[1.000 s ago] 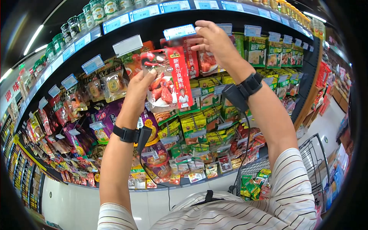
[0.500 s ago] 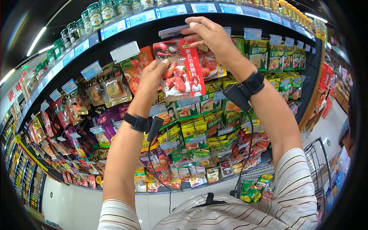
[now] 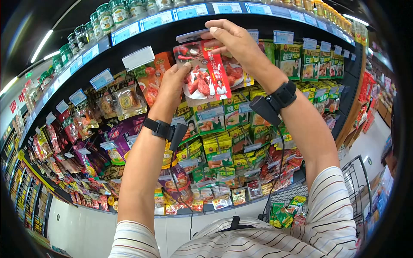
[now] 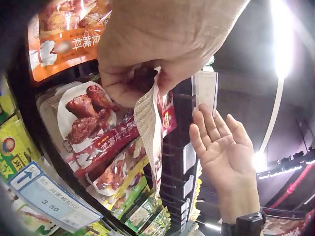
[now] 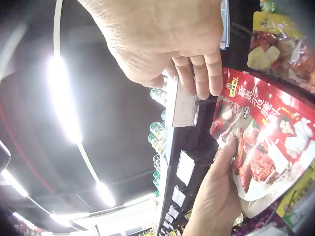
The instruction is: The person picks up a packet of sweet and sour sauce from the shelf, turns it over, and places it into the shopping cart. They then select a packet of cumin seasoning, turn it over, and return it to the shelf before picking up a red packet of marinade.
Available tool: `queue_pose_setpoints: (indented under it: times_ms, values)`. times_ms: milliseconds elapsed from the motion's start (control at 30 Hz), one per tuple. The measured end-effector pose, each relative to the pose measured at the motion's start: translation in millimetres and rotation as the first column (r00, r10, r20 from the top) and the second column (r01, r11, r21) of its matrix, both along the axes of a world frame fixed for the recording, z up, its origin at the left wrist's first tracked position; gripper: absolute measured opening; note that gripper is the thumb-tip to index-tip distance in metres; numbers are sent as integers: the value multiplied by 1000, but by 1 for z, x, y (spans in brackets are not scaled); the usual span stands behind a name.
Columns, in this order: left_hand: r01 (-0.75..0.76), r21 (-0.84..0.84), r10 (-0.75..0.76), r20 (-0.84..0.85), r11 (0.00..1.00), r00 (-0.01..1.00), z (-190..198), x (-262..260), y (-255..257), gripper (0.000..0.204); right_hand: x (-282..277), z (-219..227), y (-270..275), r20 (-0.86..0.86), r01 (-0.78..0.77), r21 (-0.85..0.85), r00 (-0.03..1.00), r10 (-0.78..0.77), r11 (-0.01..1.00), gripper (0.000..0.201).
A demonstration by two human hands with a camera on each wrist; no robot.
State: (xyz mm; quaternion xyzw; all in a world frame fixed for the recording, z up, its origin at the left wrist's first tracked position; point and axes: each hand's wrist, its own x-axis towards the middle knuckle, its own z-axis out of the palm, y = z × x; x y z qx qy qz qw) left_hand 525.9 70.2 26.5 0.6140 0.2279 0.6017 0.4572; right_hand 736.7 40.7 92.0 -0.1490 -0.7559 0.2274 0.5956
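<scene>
My left hand (image 3: pixel 173 81) pinches a red-and-grey marinade packet (image 3: pixel 201 79) by its left edge, thumb on the front. The packet shows cooked chicken pieces; in the left wrist view this packet (image 4: pixel 150 128) is seen edge-on. It is up at the hook row, overlapping similar red packets (image 4: pixel 88 113) that hang there. My right hand (image 3: pixel 238 43) is raised at the packet's upper right. Its fingers are extended against a price tag holder (image 5: pixel 184 105), which is tipped up, as the right wrist view shows.
An orange packet (image 3: pixel 152 79) hangs to the left, and green packets (image 3: pixel 288 60) to the right. Yellow-and-green packets (image 3: pixel 217 148) fill the rows below. Jars (image 3: pixel 118 10) line the shelf above. A wire shopping cart (image 3: pixel 357 180) with several packets stands at the lower right.
My left hand has carried the packet up and right, closer to the hooks. The price tag by my right hand has tipped up, and that hand has shifted slightly left.
</scene>
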Motion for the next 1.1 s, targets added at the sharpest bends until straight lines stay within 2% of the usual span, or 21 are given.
queue_pose_setpoints:
  times_ms: [367, 467, 567, 667, 767, 867, 967, 1000, 1067, 1100]
  values:
    - [32, -55, -31, 21, 998, 999, 0, 3, 3, 24, 2, -7, 1, 12, 14, -25, 1000, -14, 1000, 44]
    - [-13, -61, 13, -11, 998, 1000, -4, 1, 9, 25, 3, -8, -2, 8, 15, -36, 1000, -15, 999, 44]
    - [-124, 15, 124, -128, 992, 984, -8, -3, 18, 26, 3, -13, -1, -6, 6, -37, 1000, -6, 999, 44]
    - [-214, 114, 230, -157, 970, 960, -10, -3, 26, 28, 2, -17, -2, -5, 20, -53, 1000, -21, 998, 44]
    - [-256, 77, 267, -262, 964, 928, -10, -8, 29, 31, 1, -22, 1, 3, 41, -69, 999, -41, 997, 44]
    - [-184, 29, 186, -235, 982, 954, -13, -7, 18, 34, 1, -26, -1, 14, 54, -75, 998, -53, 996, 45]
    - [-241, 184, 296, -396, 953, 870, -26, -10, 13, 36, 3, -31, -5, 27, 57, -119, 998, -54, 991, 48]
    - [-147, 117, 179, -341, 982, 923, -32, -5, 4, 41, 3, -33, -7, 31, 55, -140, 998, -51, 989, 49]
    - [-271, 291, 368, -367, 918, 854, -46, 6, -12, 40, 2, -41, -9, 33, 77, -175, 997, -72, 982, 55]
    - [-253, 278, 344, -351, 926, 871, -56, 7, -5, 49, 1, -46, -8, 37, 88, -192, 996, -82, 977, 56]
